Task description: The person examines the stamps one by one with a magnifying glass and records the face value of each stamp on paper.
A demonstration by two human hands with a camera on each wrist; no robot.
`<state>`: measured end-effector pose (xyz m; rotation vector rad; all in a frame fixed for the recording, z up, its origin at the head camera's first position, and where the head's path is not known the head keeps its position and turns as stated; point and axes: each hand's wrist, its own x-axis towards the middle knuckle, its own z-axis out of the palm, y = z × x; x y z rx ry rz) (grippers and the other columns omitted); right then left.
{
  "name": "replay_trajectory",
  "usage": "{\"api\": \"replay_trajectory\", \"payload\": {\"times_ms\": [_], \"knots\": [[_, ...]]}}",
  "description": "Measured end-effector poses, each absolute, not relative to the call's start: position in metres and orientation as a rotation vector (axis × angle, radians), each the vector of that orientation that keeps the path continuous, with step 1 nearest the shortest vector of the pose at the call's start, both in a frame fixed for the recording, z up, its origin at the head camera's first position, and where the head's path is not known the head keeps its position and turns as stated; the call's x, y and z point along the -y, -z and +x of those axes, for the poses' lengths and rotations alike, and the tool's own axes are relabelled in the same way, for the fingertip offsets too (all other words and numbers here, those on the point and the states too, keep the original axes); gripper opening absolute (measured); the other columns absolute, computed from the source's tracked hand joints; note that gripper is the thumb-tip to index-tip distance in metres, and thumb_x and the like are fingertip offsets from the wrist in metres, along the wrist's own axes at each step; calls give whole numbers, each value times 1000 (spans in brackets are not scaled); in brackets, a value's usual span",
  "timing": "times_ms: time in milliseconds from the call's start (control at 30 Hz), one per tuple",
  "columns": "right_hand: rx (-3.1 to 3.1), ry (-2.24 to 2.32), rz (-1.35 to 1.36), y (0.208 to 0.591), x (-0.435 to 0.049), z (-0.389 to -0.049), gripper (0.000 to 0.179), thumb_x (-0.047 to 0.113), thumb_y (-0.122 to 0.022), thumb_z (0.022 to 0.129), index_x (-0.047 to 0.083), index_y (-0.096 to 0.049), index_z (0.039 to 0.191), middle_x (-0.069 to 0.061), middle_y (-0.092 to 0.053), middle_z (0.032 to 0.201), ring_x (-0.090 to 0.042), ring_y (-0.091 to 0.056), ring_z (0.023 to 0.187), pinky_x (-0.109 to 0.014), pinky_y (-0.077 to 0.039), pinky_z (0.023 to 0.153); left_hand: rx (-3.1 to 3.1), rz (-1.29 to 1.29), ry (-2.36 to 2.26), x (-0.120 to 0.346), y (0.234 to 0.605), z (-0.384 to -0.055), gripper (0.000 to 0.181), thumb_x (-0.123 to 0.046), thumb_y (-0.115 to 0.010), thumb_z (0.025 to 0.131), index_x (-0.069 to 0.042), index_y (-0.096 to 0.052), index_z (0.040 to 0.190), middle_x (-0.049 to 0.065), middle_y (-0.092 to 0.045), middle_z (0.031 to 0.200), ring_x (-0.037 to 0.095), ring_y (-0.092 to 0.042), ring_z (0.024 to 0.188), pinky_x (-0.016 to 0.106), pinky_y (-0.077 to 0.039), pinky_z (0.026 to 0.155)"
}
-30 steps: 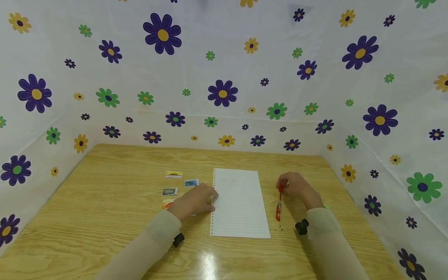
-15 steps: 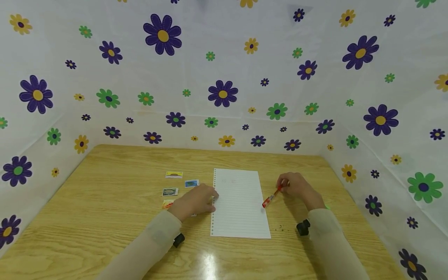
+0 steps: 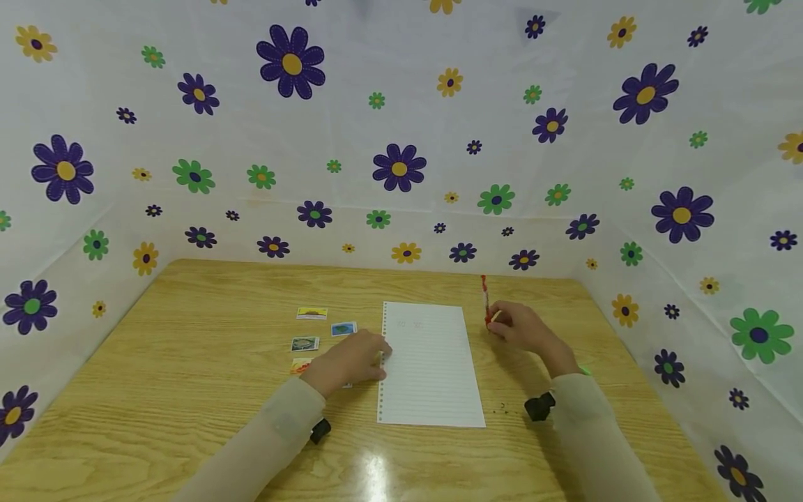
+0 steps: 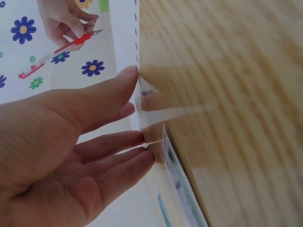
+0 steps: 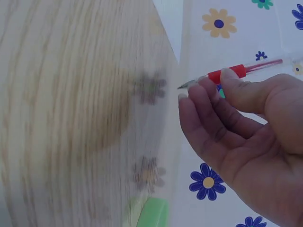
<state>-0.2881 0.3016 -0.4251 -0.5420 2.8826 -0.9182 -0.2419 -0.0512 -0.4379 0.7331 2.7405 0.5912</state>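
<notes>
Your right hand [image 3: 519,326] pinches one red pen [image 3: 486,300], nib toward the table [image 3: 188,390], just right of one lined sheet [image 3: 433,376]. Your left hand [image 3: 354,359], fingers relaxed, touches the sheet's left edge. Left of the sheet lie at least five cards [image 3: 311,314], two partly hidden; right of it, one green object [image 5: 154,213].

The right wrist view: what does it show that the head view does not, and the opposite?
Only the right wrist view clearly shows the red pen's metal tip and the smooth end of the green object, mostly hidden in the head view.

Only the head view shows the left hand, picture cards and dark specks.

Both show the right hand holding the pen, the wooden table and the flowered cloth.
</notes>
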Motion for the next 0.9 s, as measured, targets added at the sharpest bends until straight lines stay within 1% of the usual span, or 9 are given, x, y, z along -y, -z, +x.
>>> {"api": "replay_trajectory", "payload": {"times_ms": [133,233,367,500,700,800,900], "knots": [[-2744,1140,-557,427,-293,-290,13,2,-59,102,-10,-60,107,-24,-71,91,-18,-62,73,-24,-54,66,-2740,739,-595,52,439,-242,41,-19,-80,90,-7,-71,129,10,-69,136,29,-60,124,46,-50,107],[-2633,1267,-508,428,-286,-291,19,3,-57,103,-15,-58,109,-26,-70,91,-17,-62,72,-27,-57,66,-2740,750,-596,52,440,-242,41,-19,-79,91,-6,-71,129,10,-69,136,29,-60,123,46,-50,107],[-2563,1340,-393,429,-277,-292,22,7,-59,102,-13,-58,113,-25,-71,96,-18,-66,77,-33,-61,73,-2736,760,-603,53,439,-242,42,-19,-79,91,-6,-71,130,10,-68,138,31,-59,125,46,-49,108],[-2537,1377,-336,430,-270,-293,22,9,-61,101,-10,-58,112,-26,-72,101,-21,-69,81,-37,-62,78,-2737,761,-603,53,439,-241,42,-19,-79,91,-6,-71,130,10,-68,138,30,-59,125,46,-49,108],[-2516,1404,-292,433,-261,-298,28,12,-62,101,-9,-63,119,-21,-72,101,-19,-68,80,-34,-62,80,-2749,771,-581,51,440,-242,43,-19,-79,90,-6,-71,130,10,-69,137,29,-60,122,45,-51,105],[-2513,1411,-269,434,-256,-299,31,16,-63,102,-8,-66,122,-18,-73,102,-18,-67,80,-33,-61,80,-2756,794,-568,50,442,-244,42,-18,-80,89,-5,-72,128,12,-70,135,29,-63,122,44,-52,103],[-2501,1442,-226,436,-251,-301,32,20,-65,102,-5,-68,122,-17,-73,102,-17,-66,79,-31,-61,79,-2760,817,-564,49,444,-245,41,-17,-80,89,-4,-72,127,13,-71,133,29,-65,123,44,-53,103]]}}
